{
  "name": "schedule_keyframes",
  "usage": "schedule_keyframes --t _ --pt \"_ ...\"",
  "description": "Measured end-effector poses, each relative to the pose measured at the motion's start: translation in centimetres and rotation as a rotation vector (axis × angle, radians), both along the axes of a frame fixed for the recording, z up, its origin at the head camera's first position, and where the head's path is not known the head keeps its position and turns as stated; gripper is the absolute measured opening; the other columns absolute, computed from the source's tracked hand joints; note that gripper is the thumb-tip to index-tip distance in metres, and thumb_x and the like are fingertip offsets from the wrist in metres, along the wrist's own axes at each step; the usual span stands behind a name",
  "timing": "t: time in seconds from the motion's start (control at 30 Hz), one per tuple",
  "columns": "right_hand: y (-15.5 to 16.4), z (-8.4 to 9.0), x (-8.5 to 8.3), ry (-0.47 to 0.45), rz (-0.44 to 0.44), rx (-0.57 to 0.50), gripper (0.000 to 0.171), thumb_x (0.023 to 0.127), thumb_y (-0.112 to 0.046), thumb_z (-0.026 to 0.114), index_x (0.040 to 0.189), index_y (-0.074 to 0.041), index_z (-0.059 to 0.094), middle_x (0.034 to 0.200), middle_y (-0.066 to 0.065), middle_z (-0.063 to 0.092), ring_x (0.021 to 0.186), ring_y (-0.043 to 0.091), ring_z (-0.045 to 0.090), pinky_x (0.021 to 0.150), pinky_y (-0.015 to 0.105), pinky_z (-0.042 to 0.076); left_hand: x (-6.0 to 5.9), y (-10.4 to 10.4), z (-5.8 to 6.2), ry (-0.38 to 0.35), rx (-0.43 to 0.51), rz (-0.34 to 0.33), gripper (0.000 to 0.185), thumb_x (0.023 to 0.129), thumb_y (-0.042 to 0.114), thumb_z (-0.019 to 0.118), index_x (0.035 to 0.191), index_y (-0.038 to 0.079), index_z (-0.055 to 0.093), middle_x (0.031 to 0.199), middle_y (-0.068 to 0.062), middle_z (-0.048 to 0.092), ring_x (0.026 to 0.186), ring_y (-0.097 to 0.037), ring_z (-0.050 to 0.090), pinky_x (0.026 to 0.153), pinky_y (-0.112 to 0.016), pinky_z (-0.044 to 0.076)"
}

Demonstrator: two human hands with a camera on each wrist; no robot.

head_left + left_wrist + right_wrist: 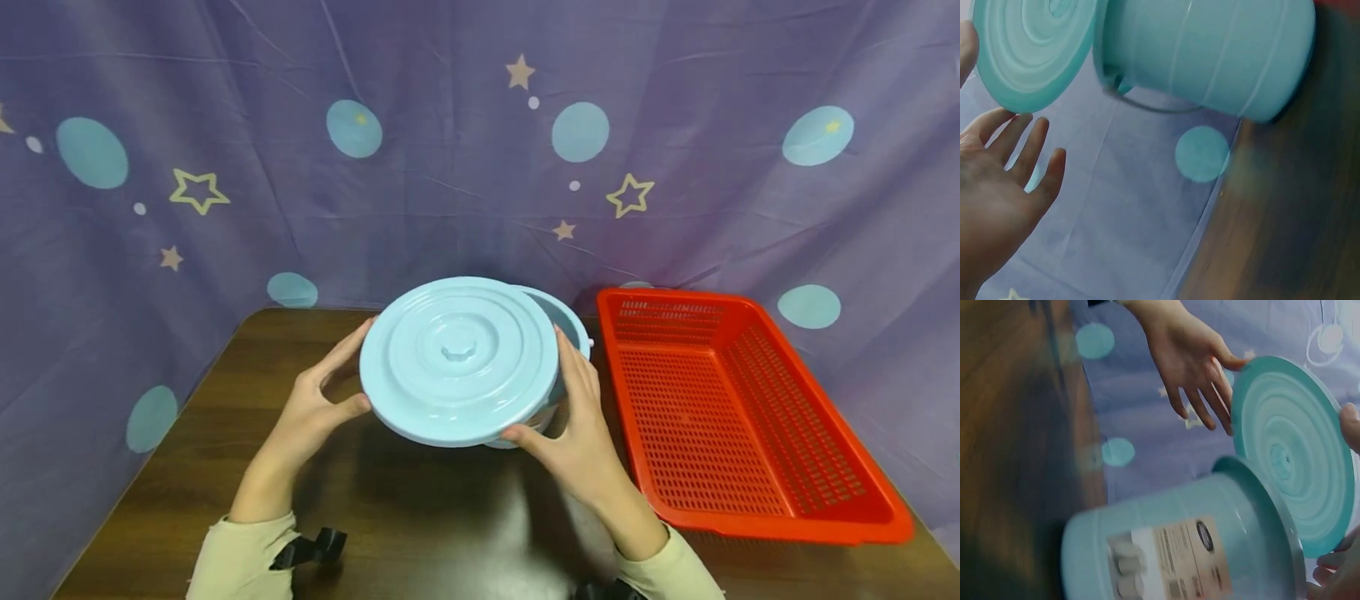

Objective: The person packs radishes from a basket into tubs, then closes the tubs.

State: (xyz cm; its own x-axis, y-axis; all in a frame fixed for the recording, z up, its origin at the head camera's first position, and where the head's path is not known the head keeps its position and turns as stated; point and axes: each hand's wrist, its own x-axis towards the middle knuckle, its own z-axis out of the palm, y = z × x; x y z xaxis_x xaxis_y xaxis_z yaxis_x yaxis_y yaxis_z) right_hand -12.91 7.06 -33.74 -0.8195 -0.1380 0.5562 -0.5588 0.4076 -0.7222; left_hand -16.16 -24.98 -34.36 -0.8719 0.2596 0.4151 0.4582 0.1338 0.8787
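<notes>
A round light-blue bucket lid (420,379) with a small central knob is held raised and tilted in the head view. At its left edge my left hand (311,412) holds the rim between thumb and spread fingers. My right hand (581,437) grips the opposite edge, thumb on the near side. Behind the lid stands a matching light-blue bucket (566,315), partly hidden in the head view. The right wrist view shows a gap between the lid's underside and the bucket's mouth, and a paper label (1194,559) on the bucket wall. A thin handle (1160,110) hangs at its side.
A red perforated plastic basket (705,417) lies to the right on the dark wooden table (420,517). Behind the table hangs a purple curtain (450,192) printed with stars and dots. A black strap (307,550) sits at my left wrist.
</notes>
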Motion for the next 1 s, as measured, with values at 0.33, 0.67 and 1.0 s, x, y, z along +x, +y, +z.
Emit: schedule_keyframes --t 0.33,0.67,1.0 --pt "2.5 0.8 -0.2 -0.117 -0.091 0.09 0.112 0.074 -0.052 0.083 0.158 -0.008 0.023 0.158 0.013 0.028 0.144 0.03 0.02 0.113 0.058 0.021 -1.6 3.9 -1.0 0.077 0.109 0.066 0.067 0.088 0.029 0.077 0.146 0.012 0.05 0.15 -0.004 0.047 0.136 -0.016 0.042 0.097 -0.034 0.041" --pt "4.5 1.3 -1.0 -0.268 -0.141 0.174 0.104 0.076 -0.032 0.087 0.156 -0.004 0.026 0.157 0.017 0.03 0.144 0.036 0.019 0.112 0.061 0.021 -2.6 6.9 -1.7 0.044 0.026 0.233 0.051 0.088 0.016 0.076 0.137 0.017 0.061 0.139 0.002 0.058 0.119 -0.017 0.052 0.095 -0.037 0.04" --pt "4.5 0.7 -1.7 -0.362 -0.149 0.224 0.107 0.078 -0.039 0.085 0.155 0.004 0.023 0.156 0.024 0.027 0.145 0.038 0.014 0.113 0.06 0.02 -3.0 7.5 -2.1 0.06 -0.025 0.276 0.05 0.087 0.007 0.075 0.136 0.012 0.062 0.138 0.0 0.059 0.12 -0.017 0.049 0.095 -0.04 0.04"
